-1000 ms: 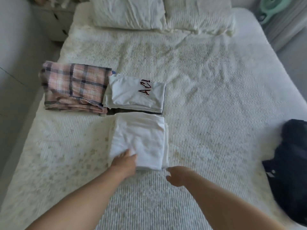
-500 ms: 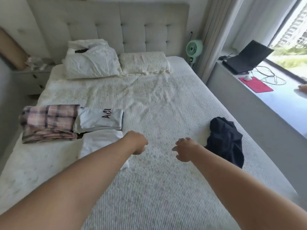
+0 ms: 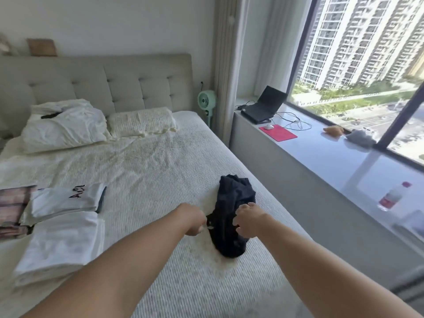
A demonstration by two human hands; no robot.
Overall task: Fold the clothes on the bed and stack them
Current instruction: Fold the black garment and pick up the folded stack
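The dark garment [image 3: 231, 214] lies crumpled in a heap near the right edge of the bed [image 3: 160, 180], towards the foot; you have both hands at it. Your left hand [image 3: 193, 220] sits at its left side with fingers curled, seemingly pinching the fabric's edge, though the grip itself is partly hidden; your right hand [image 3: 249, 220] is over its right side, fingers bent downward onto or just above the cloth; whether they have closed on it I cannot tell.

Expect it to be light and limp; it will sag and bunch wherever unsupported, so it won't hold any shape. Judging from the heap, find a hem or waistband and take two corners well apart; lift and shake it flat before folding.

Along the left edge of the bed lie the finished pieces: a plaid garment [image 3: 13, 207], a white lettered shirt [image 3: 66, 198] just beside it, and a plain white folded piece [image 3: 62, 244] nearer the foot; these look folded but not yet stacked.
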